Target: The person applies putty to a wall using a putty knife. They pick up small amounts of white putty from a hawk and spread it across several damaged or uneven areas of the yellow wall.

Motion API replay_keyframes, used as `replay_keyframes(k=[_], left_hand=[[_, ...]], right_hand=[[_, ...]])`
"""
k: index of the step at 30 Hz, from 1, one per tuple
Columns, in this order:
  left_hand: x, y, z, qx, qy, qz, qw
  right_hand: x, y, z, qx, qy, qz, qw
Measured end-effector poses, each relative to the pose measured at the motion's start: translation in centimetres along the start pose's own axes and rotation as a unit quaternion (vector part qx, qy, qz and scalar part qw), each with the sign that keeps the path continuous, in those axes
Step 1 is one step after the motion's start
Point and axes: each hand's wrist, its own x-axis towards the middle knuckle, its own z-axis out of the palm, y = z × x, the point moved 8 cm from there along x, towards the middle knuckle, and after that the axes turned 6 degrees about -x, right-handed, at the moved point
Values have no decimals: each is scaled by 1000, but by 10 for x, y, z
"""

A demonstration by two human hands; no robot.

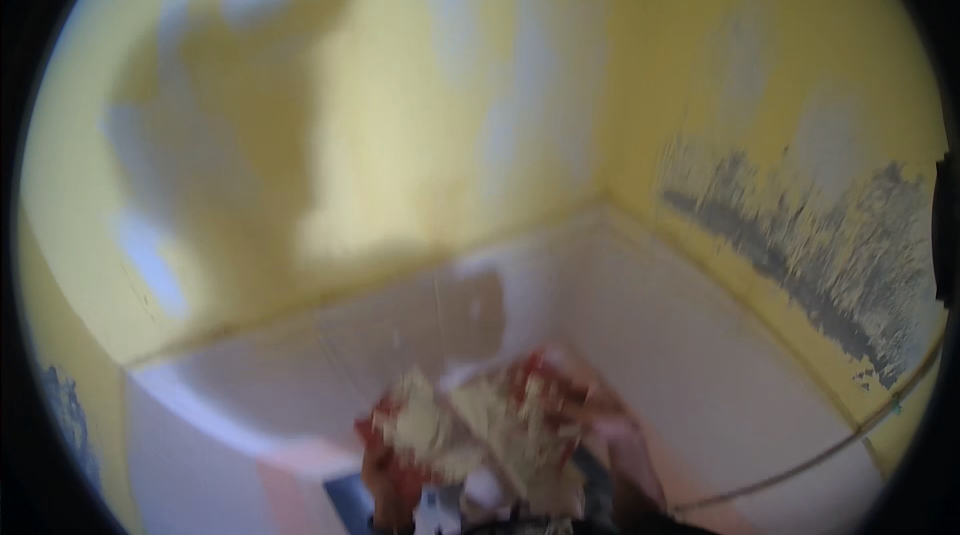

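Note:
Low in the head view, two red pieces thickly smeared with cream-coloured putty lie side by side, blurred by motion. My left hand [388, 483] grips the lower left edge of the left red piece [425, 425]. At the far right edge of the right red piece [515, 405], my right hand [605, 422] is closed on it, its fingers partly smeared. A narrow pale strip runs between the two pieces; whether they are joined I cannot tell. Just below them shows a small white rounded thing [483, 488], too blurred to name.
Yellow walls [400, 135] with whitish patches meet in a corner above a pale lower wall [700, 335]. The right wall has a rough grey patch [800, 235]. A thin cable [780, 475] crosses the lower right. A dark flat sheet [347, 505] lies beneath my hands.

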Motion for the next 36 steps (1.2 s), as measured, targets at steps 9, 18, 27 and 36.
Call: replay_keyframes(k=[9, 18, 27, 36], left_hand=[[11, 33, 29, 110, 114, -57, 986], [-6, 34, 39, 150, 109, -52, 981], [-2, 23, 62, 155, 123, -105, 975], [-7, 22, 79, 166, 152, -104, 969]], right_hand=[[-6, -40, 28, -118, 23, -57, 991], [4, -34, 25, -150, 42, -44, 987], [20, -18, 20, -98, -7, 1, 995], [31, 7, 17, 6, -61, 51, 997]])
